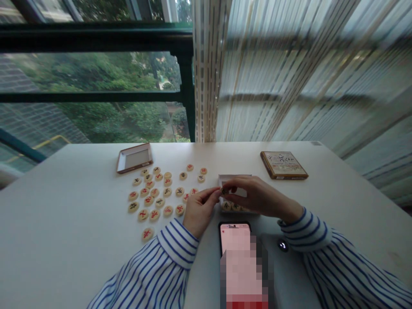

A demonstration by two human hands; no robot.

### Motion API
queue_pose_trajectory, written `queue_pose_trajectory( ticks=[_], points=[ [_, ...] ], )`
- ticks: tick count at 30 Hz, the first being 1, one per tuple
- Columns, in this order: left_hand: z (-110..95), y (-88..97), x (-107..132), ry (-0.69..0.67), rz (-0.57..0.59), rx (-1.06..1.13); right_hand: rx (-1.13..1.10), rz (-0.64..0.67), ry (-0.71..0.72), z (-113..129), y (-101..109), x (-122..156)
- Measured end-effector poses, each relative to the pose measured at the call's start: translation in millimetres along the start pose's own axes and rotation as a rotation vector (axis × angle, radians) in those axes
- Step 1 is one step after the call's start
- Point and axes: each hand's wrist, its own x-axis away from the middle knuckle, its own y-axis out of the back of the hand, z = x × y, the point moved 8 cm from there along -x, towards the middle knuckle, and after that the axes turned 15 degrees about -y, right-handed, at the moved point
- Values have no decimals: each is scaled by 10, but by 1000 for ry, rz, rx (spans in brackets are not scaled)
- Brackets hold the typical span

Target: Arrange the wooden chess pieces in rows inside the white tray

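My left hand and my right hand meet over the left side of a small white box. Between their fingertips is one round Chinese chess piece with a dark mark. Both hands are closed on it in a pinch. Inside the box, along its near side, lie pieces with black characters; my right hand covers much of the rest. Left of my left hand, many loose wooden pieces with red or black characters are spread over the white table.
An open shallow box lid rests at the back left. A flat printed box lies at the back right. Close to me is a phone with a lit, partly blurred screen. A small dark shiny object sits by my right sleeve.
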Motion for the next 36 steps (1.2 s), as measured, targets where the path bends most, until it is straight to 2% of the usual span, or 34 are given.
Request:
queue_pose_trajectory(
  ticks=[8,17,36],
  points=[
    [51,48,-2,-62,-5,-177,-10,21,-59,-127,-18,-25],
    [27,-13,19,-193,117,-445,154,80,-143,-280,-157,-66],
    [3,-48,26,-215,152,-478,305,117,-113,-348,-264,-76]
  ],
)
